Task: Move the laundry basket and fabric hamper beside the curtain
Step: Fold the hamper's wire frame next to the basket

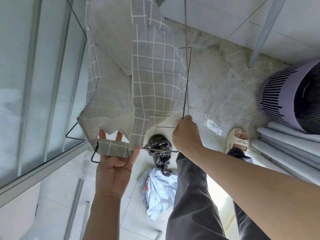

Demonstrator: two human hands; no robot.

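The fabric hamper [138, 78], grey cloth with a white grid on a thin wire frame, hangs collapsed in the air at the middle of the view. My left hand [114, 163] is palm up under its grey handle strap and a wire end, fingers curled around them. My right hand [185, 134] is closed on the frame's crossed wire rods, to the right of the cloth. The purple slatted laundry basket [287, 97] stands on the floor at the far right, next to the pale folded curtain [284, 153].
A glass window wall with a metal sill [43, 170] runs along the left. A black plastic bag [158, 149] and a silver-grey bag [159, 189] lie on the tiled floor below the hamper. My sandalled foot [238, 139] stands near the curtain. A metal pole [266, 32] leans at the top right.
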